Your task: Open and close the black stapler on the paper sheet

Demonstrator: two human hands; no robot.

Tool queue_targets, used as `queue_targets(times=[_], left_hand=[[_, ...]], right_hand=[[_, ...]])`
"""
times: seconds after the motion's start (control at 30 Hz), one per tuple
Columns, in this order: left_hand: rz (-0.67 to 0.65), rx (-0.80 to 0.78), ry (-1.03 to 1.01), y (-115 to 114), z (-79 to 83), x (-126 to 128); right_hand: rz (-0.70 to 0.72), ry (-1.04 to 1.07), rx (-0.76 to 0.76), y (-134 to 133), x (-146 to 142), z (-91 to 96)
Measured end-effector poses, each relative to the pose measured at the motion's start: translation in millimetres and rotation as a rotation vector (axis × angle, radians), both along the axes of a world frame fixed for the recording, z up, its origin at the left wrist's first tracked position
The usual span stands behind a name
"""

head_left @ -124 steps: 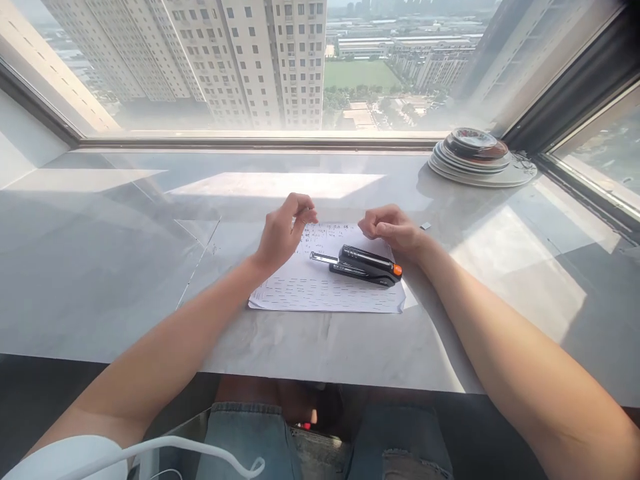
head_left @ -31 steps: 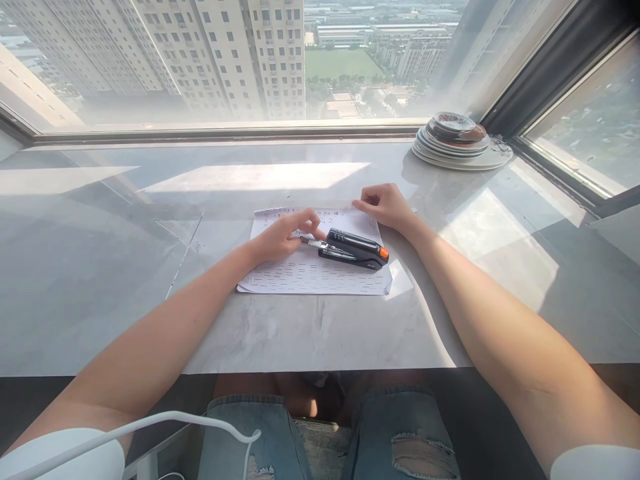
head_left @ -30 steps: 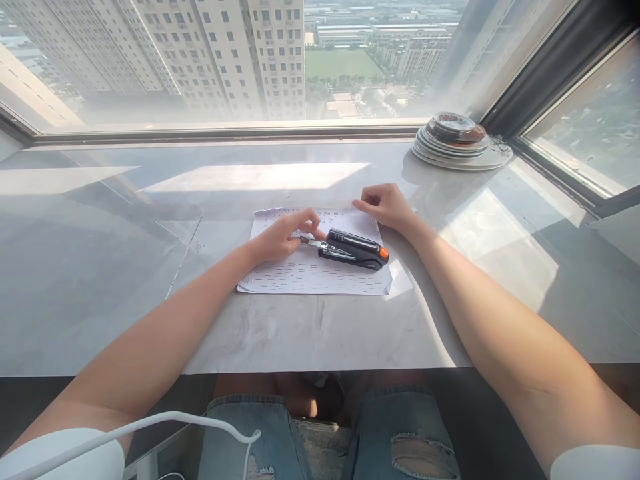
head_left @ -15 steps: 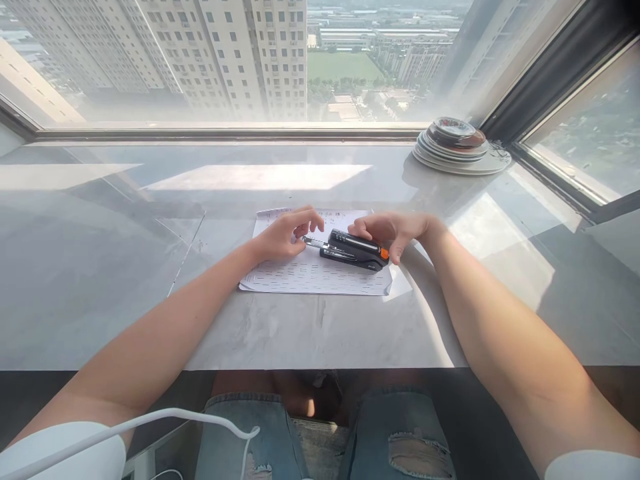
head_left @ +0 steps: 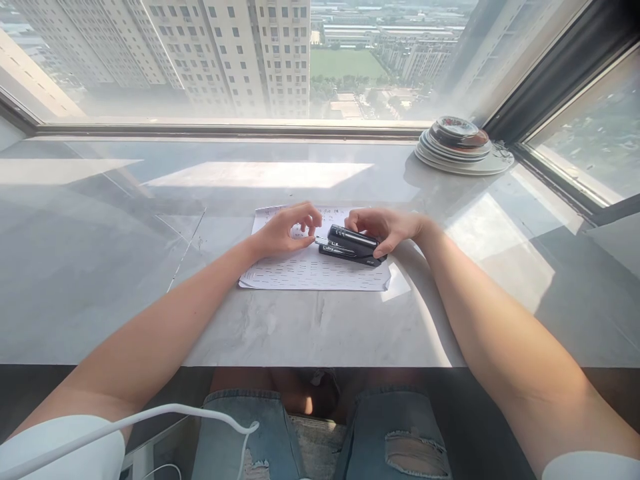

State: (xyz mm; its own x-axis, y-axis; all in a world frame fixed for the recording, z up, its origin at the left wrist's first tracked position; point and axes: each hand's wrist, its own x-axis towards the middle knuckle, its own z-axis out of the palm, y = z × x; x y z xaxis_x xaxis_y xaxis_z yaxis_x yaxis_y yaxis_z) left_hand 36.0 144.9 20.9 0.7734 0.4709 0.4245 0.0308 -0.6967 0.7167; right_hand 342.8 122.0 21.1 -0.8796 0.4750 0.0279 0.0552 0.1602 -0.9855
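Observation:
A black stapler [head_left: 353,241] lies over the printed papers [head_left: 310,275], its metal slide [head_left: 323,241] poking out at the left end. My right hand [head_left: 387,227] grips the stapler's rear, with the thumb on the near side and the fingers over the far side, hiding the orange part. My left hand [head_left: 290,230] has its fingers curled, and the thumb tip meets the end of the metal slide. Part of the papers' upper half is hidden under both hands.
Stacked plates [head_left: 457,147] stand at the back right by the window frame [head_left: 225,131]. The grey marble-look counter [head_left: 260,330] ends in front of my lap. A white cable [head_left: 200,415] hangs at the lower left.
The metal slide has gone further into the stapler, with my left thumb following it right. My right hand has closed around the stapler's rear, covering the orange part.

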Motion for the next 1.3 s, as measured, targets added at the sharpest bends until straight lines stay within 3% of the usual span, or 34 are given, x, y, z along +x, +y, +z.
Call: queue_targets(times=[0.6,0.83,1.03,1.3], left_hand=[[0.133,-0.046,0.089,2,-3.3,1],[0.160,-0.046,0.132,2,-4.3,3],[0.145,0.060,0.238,4,-9.2,6],[0.331,0.206,0.272,-2,-13.6,12]], right_hand=[[-0.109,-0.019,0.409,0,-22,1.1],[-0.162,-0.029,0.347,0,-26,-0.9],[-0.180,0.001,0.345,-2,-31,1.2],[-0.162,0.002,0.353,-2,-35,1.7]])
